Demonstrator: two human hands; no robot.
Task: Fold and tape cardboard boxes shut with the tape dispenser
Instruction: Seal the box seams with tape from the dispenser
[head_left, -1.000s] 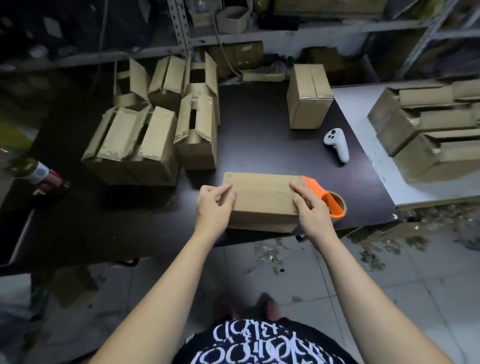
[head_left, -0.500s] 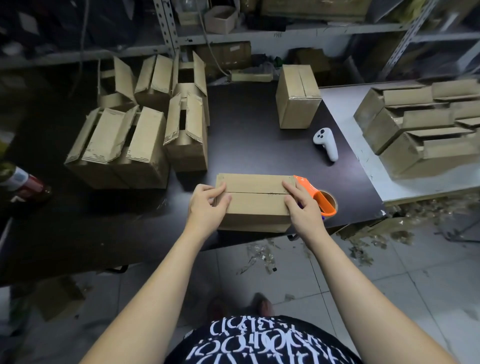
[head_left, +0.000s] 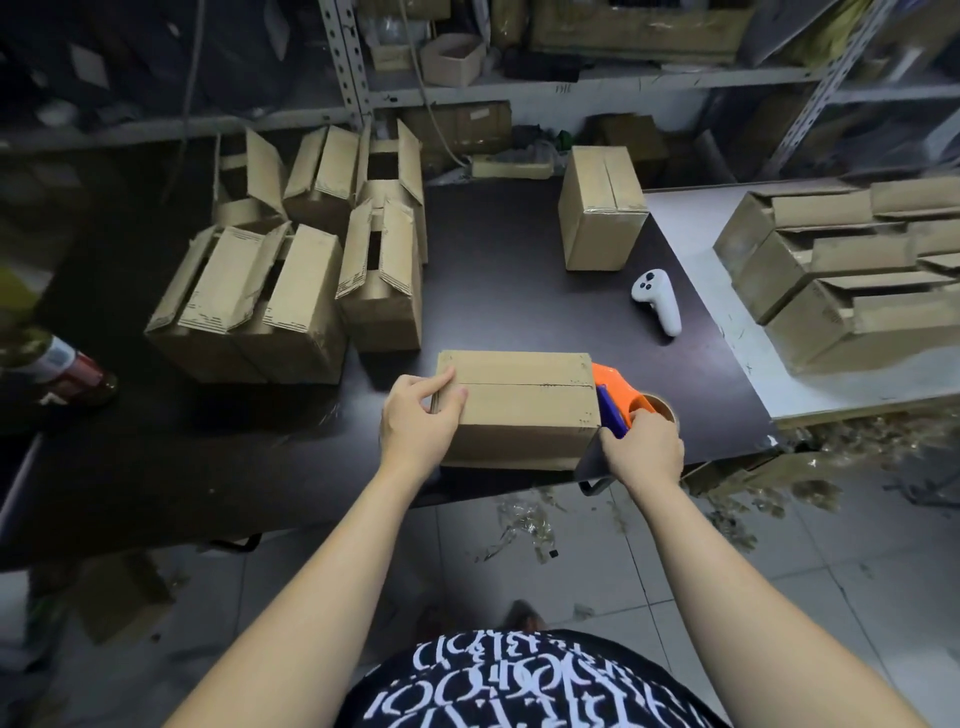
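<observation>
The folded cardboard box (head_left: 524, 410) sits at the bench's (head_left: 493, 301) 6 o'clock edge, its flaps meeting in a seam along the top. The left hand (head_left: 418, 423) grasps its 9 o'clock end, fingers (head_left: 441, 376) curled over the top edge. Just beside the box at 3 o'clock, the right hand (head_left: 647, 444) is clenched around the orange tape dispenser (head_left: 615, 387). A cluster of open-flapped boxes (head_left: 270, 301) stands at 10 o'clock and a white controller (head_left: 657, 301) lies at 2 o'clock.
</observation>
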